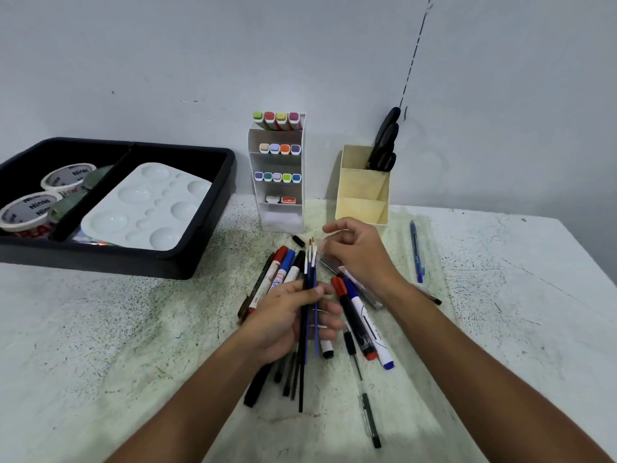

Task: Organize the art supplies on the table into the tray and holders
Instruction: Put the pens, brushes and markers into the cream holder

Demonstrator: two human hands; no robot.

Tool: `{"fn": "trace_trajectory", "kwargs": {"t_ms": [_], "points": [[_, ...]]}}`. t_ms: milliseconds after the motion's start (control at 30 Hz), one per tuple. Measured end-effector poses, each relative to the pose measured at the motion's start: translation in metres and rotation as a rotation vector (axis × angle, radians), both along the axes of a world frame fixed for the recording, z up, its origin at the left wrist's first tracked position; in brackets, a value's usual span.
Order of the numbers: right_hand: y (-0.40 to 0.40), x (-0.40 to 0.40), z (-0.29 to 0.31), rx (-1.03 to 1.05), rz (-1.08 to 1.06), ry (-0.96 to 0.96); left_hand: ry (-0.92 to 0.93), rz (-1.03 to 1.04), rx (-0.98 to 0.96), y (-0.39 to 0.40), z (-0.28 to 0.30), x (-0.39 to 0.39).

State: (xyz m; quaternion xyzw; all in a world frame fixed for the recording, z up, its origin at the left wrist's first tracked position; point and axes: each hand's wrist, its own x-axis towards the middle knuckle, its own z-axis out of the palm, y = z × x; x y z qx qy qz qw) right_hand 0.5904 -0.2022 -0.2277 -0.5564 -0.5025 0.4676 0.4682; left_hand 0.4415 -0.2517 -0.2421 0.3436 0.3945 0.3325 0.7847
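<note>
Looking through the head view, you hold a bundle of thin paintbrushes (310, 289) in your left hand (287, 320), the fingers and thumb closed around the shafts near the middle. Their long axis runs away from you, with the bristle tips pointing to the wall and the tail ends toward your body. The cream holder (363, 188) stands beyond and to the right of this grip, at the back of the table (133, 345). Your right hand (359, 253) is nearer to it, its fingers loosely curled; I cannot tell if it pinches something. I judge the brushes must tilt upright before they go down in a compartment. The loose markers (359, 315) lie between your hands.
</note>
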Motion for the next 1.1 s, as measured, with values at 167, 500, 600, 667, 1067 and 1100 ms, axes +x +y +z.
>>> {"fn": "trace_trajectory", "kwargs": {"t_ms": [167, 500, 600, 667, 1067, 1100], "points": [[-0.011, 0.003, -0.004, -0.224, 0.093, -0.022, -0.020, -0.022, 0.025, 0.002, 0.002, 0.000], [-0.019, 0.000, 0.011, -0.299, 0.101, 0.302, 0.033, -0.070, 0.057, 0.002, -0.002, 0.005], [-0.018, 0.006, 0.025, -0.194, -0.012, 0.483, 0.061, 0.003, 0.007, 0.004, -0.007, -0.001], [-0.020, 0.008, 0.036, -0.094, -0.077, 0.529, -0.007, 0.130, -0.043, 0.006, -0.012, -0.005], [-0.039, -0.020, 0.031, 0.188, -0.053, 0.553, -0.351, 0.520, -0.218, 0.011, -0.001, 0.023], [-0.040, -0.022, 0.028, 0.199, -0.051, 0.555, -0.348, 0.517, -0.219, 0.012, -0.001, 0.025]]}}
